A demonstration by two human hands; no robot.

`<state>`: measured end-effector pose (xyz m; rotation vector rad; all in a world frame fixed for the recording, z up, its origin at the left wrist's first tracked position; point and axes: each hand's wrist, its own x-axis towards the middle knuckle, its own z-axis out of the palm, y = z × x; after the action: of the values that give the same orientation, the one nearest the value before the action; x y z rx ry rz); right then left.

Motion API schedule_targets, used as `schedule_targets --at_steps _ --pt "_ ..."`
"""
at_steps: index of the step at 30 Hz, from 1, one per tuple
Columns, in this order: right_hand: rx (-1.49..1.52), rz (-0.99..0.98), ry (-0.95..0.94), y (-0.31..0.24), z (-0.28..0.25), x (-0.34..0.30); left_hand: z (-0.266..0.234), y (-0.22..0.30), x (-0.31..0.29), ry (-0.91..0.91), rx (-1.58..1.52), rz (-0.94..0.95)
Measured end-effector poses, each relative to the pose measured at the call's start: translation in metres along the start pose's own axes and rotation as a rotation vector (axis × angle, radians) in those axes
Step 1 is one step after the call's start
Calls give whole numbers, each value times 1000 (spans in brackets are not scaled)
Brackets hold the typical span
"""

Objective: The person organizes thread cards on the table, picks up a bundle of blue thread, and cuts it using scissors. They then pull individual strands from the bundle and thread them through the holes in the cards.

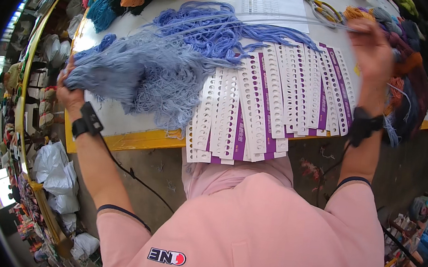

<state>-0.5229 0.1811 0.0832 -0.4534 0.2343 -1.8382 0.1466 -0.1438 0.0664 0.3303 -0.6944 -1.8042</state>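
We grip the pale blue yarn bundle (126, 75) in our left hand (69, 95), left of the fanned white punched cards (264, 105); our blurred right hand (371, 48) pinches a strand, whose threading, we judge, needs a steady pull.

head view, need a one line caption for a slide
Left hand grips a pale blue yarn bundle beside fanned white punched cards; right hand raised over mixed yarn.

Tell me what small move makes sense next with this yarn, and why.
Probably bring the right hand down to the punched white cards. It is raised and blurred above them, while the left hand grips the pale blue yarn bundle at the table's edge.
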Motion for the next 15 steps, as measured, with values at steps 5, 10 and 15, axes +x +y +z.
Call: schedule_targets --at_steps 5,10,15 --pt "-497 -906 535 -155 -29 -42 2 26 21 163 -6 98" --pt "-1184 -450 392 -40 -25 -23 85 -57 17 113 76 -83" --pt "-1180 -152 195 60 -5 20 133 -20 -7 -159 93 -119"
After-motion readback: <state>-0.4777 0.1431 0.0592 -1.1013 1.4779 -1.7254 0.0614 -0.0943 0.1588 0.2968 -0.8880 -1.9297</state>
